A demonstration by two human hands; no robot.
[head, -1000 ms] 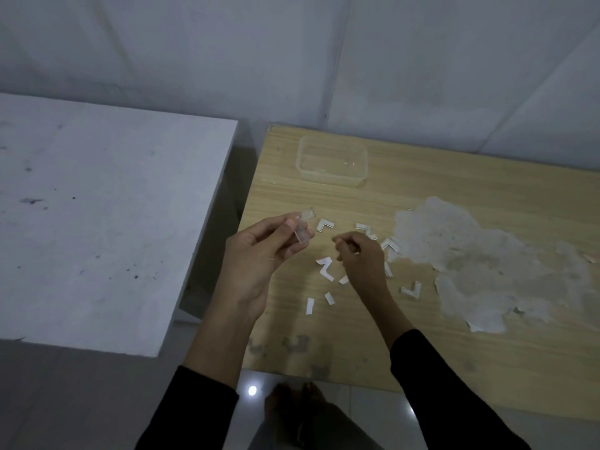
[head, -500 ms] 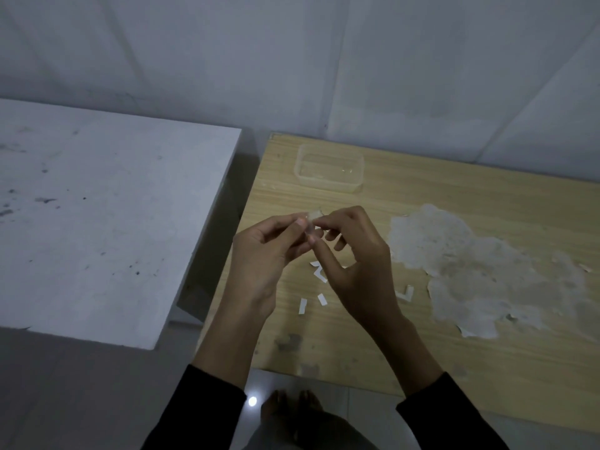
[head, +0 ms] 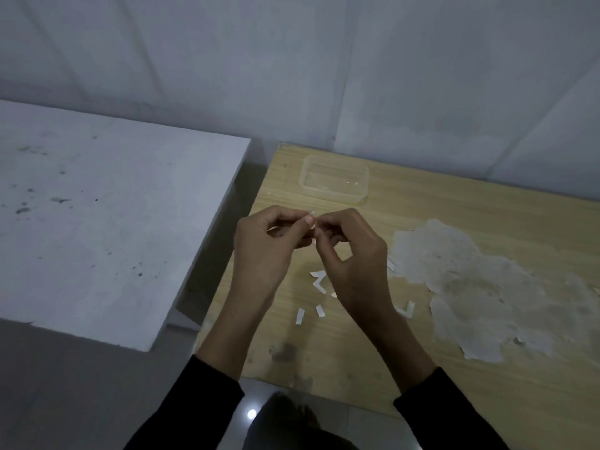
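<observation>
Tiny white piece (head: 313, 213) is pinched by left hand (head: 266, 251) and right hand (head: 354, 254); could be dropped onto desk (head: 438, 206) if grip slips.

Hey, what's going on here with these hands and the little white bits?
A person in black sleeves holds the left hand and right hand together above the light wooden table, both pinching one small white piece at the fingertips. More white L-shaped and straight bits lie scattered on the table below. The clear rectangular plastic container behind sits untouched.
</observation>
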